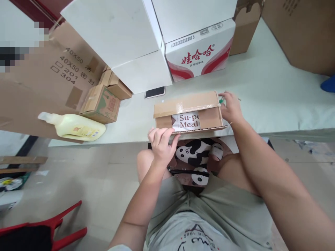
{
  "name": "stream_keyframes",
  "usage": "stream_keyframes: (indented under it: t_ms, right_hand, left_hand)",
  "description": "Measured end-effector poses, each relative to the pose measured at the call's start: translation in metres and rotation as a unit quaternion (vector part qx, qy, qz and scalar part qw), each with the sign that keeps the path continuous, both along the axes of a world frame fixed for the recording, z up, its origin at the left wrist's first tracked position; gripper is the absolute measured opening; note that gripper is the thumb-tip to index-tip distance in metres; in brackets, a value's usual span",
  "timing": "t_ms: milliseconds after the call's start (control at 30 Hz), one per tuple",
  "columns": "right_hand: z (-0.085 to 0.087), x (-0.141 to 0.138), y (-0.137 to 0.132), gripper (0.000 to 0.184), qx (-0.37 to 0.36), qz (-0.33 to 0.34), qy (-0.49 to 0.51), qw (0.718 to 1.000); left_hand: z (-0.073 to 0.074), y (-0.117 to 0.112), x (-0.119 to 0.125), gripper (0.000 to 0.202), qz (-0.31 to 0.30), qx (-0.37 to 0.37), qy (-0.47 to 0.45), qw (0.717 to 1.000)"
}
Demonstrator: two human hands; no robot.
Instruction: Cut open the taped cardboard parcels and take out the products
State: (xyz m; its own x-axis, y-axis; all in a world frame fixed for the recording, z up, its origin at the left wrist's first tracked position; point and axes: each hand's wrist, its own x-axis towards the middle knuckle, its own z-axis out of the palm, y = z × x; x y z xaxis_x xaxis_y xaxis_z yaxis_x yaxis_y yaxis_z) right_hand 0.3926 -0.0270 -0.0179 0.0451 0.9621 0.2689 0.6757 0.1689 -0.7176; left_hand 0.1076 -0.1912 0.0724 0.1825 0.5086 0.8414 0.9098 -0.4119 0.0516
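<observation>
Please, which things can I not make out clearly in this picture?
All in the head view:
Printed white item: flaps of the cardboard box hide the rest, including its upper word's end.
Green object: partly hidden by the right hand.
Blue object: cut by right edge.
Red-and-black object: cut by bottom-left corner.
Bottle label: print too small.

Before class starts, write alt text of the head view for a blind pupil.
The left hand touches the near edge of a partly open cardboard box on a table; the right hand, with something small and green, is at its right end. A phone, yellow bottle and other boxes sit nearby.
</observation>
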Motion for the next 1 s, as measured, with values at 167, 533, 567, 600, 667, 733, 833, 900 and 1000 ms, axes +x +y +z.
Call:
stream_keyframes:
  t_ms: [167, 533, 567, 600, 667, 733, 833, 900, 1000]
  right_hand:
    - [0.022, -0.021, -0.019, 0.022, 0.087, -0.010, 0.245, 0.966]
    - [0.045, -0.026, -0.029, 0.021, 0.109, 0.148, 0.265, 0.947]
    - [0.047, -0.024, -0.030, 0.020, 0.102, 0.159, 0.259, 0.947]
    - [0.049, -0.023, -0.031, 0.020, 0.096, 0.169, 0.255, 0.947]
    - [0.054, -0.022, -0.034, 0.023, 0.084, 0.183, 0.247, 0.948]
    - [0.058, -0.022, -0.036, 0.029, 0.076, 0.189, 0.244, 0.948]
    - [0.062, -0.024, -0.036, 0.039, 0.089, 0.187, 0.243, 0.948]
    - [0.062, -0.025, -0.035, 0.043, 0.109, 0.180, 0.238, 0.948]
    - [0.063, -0.028, -0.033, 0.048, 0.121, 0.173, 0.221, 0.952]
  left_hand:
    - [-0.008, 0.008, 0.001, 0.006, 0.012, 0.003, -0.026, 1.000]
    - [-0.010, -0.006, 0.011, 0.022, 0.047, 0.026, -0.018, 0.998]
    - [-0.009, -0.011, 0.013, 0.020, 0.054, 0.012, -0.017, 0.998]
    - [-0.007, -0.016, 0.014, 0.020, 0.060, -0.003, -0.015, 0.998]
    - [-0.003, -0.028, 0.017, 0.020, 0.063, -0.034, -0.013, 0.997]
    - [0.005, -0.039, 0.018, 0.021, 0.057, -0.073, -0.009, 0.996]
    - [0.028, -0.050, 0.010, 0.020, 0.037, -0.178, -0.013, 0.983]
    - [0.049, -0.047, -0.002, 0.023, -0.002, -0.282, -0.071, 0.957]
    - [0.081, -0.024, -0.025, 0.039, -0.050, -0.415, -0.254, 0.872]
